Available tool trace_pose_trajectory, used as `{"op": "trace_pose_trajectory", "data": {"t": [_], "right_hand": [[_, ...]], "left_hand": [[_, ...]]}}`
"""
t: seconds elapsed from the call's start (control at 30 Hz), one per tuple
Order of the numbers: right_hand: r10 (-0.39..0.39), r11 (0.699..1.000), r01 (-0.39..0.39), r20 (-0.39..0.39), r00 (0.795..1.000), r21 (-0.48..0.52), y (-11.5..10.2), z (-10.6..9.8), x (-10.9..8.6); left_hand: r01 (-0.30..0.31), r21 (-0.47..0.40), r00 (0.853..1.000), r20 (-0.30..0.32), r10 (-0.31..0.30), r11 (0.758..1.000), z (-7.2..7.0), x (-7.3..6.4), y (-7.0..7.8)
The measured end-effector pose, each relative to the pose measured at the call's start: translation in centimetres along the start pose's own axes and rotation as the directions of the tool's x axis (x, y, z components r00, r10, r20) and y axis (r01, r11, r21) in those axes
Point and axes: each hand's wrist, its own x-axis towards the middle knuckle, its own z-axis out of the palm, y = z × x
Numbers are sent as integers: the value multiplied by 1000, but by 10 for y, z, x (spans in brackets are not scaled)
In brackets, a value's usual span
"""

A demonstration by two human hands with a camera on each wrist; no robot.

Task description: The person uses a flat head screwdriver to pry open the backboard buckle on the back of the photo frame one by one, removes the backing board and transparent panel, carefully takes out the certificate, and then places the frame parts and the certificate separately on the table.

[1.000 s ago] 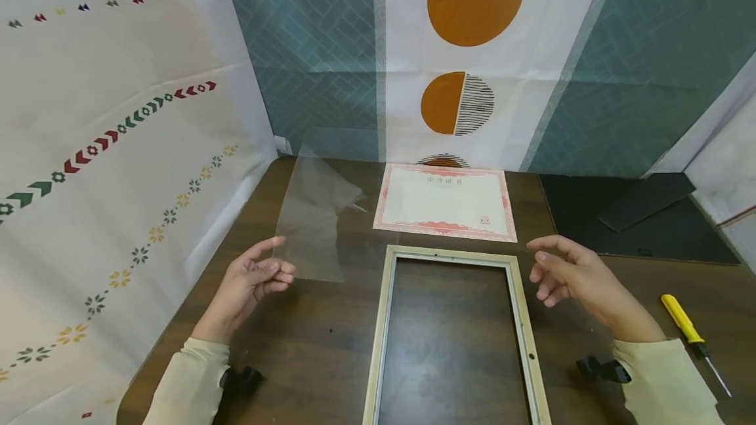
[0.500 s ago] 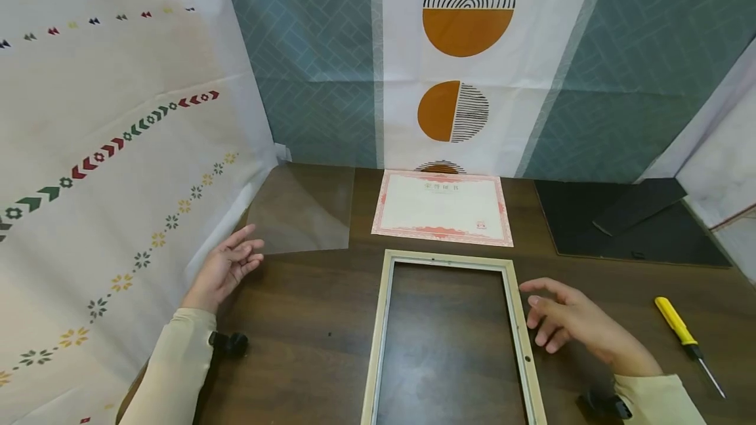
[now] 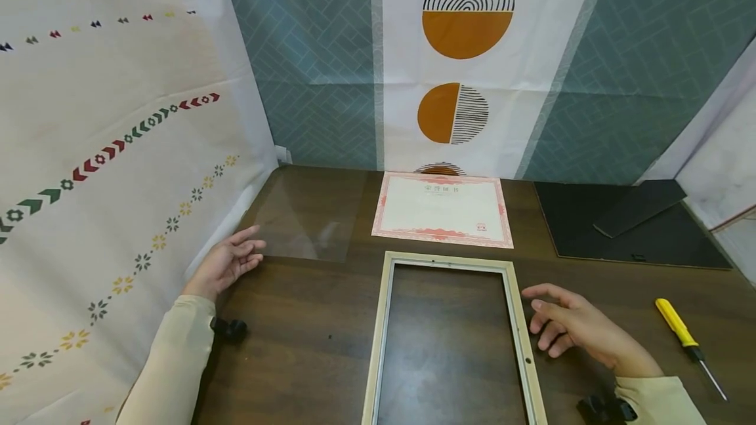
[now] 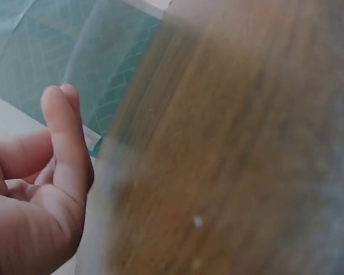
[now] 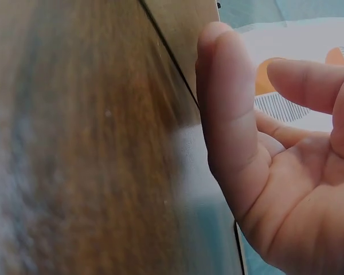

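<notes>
My left hand (image 3: 223, 263) is at the left side of the table, its loosely bent fingertips right at the near left corner of a clear plastic sheet (image 3: 313, 215). The sheet lies on the wood near the back left, faintly visible by its reflections. A pale wooden picture frame (image 3: 450, 260), without a backing in it, lies in front of me with the table showing through. Just outside its right rail is my right hand (image 3: 575, 323), fingers relaxed and holding nothing, the index fingertip close to the rail. In the right wrist view, the right hand's (image 5: 286, 160) palm shows no object.
A certificate (image 3: 443, 208) with a red border lies behind the frame. At the back right is a black backing board (image 3: 661, 238) with its stand leg (image 3: 638, 208). A yellow-handled screwdriver (image 3: 679, 323) rests on the right. Patterned cloth walls enclose the back and left.
The clear sheet moved left, away from the frame, and went from raised and tilted to flat on the table. My left hand moved left with it; my right hand lowered slightly beside the frame.
</notes>
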Motion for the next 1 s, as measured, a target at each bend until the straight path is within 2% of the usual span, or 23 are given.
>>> {"op": "trace_pose_trajectory", "data": {"t": [0.23, 0.37, 0.63, 0.77, 0.9, 1.0], "right_hand": [[6, 1000, -6, 7, 1000, 7, 2, -2, 0], [19, 1000, -19, 3, 1000, 9, 3, -2, 1], [44, 999, -44, -2, 999, 14, 3, -1, 2], [71, 997, -71, -10, 997, 3, 2, 1, 3], [135, 990, -136, -21, 991, -40, 0, 7, 3], [175, 979, -177, -30, 984, -98, -1, 15, 2]], "left_hand": [[122, 144, 991, -69, -114, 982, -1, 7, 6], [145, 239, 987, -97, -124, 960, -1, 8, 8], [143, 316, 986, -129, -107, 938, 1, 2, 7], [140, 406, 985, -145, -88, 903, 8, -5, 9], [135, 504, 986, -153, -66, 853, 21, -15, 11], [114, 570, 990, -130, -48, 814, 29, -22, 11]]}}
